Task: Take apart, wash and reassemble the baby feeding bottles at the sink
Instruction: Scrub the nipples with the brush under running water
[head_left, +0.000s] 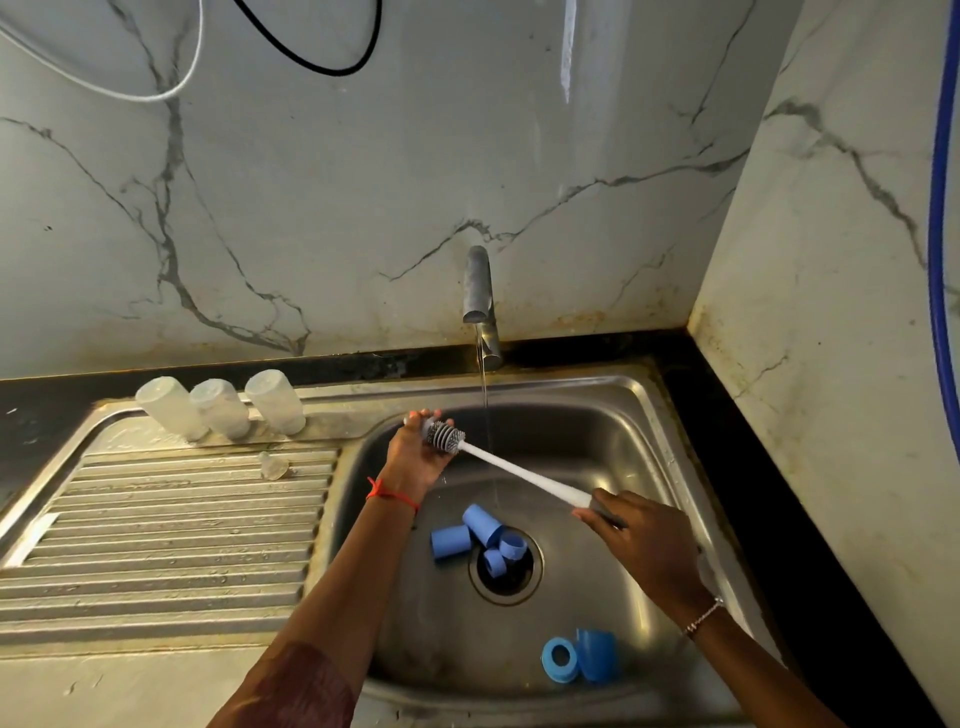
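- Now the left hand (415, 457) is raised over the far left of the sink (597, 441), its grip curled round a small pale part (407, 418) that is too hidden to name.
- The grey bristle head of the bottle brush (519, 475) lies against those fingers.
- The right hand (644, 535), nearer and to the right, has its grip pinched on the handle's end.
- Water (485, 395) runs from the tap (478, 286), just right of the brush head.
- Three clear bottles (221, 408) stand mouth down along the far edge of the drainboard (182, 519), with a clear teat (272, 465) just in front.
- Blue caps (480, 525) and collars lie around the drain (506, 587).
- A blue ring (560, 659) and another cap (597, 654) sit touching at the sink's near side.
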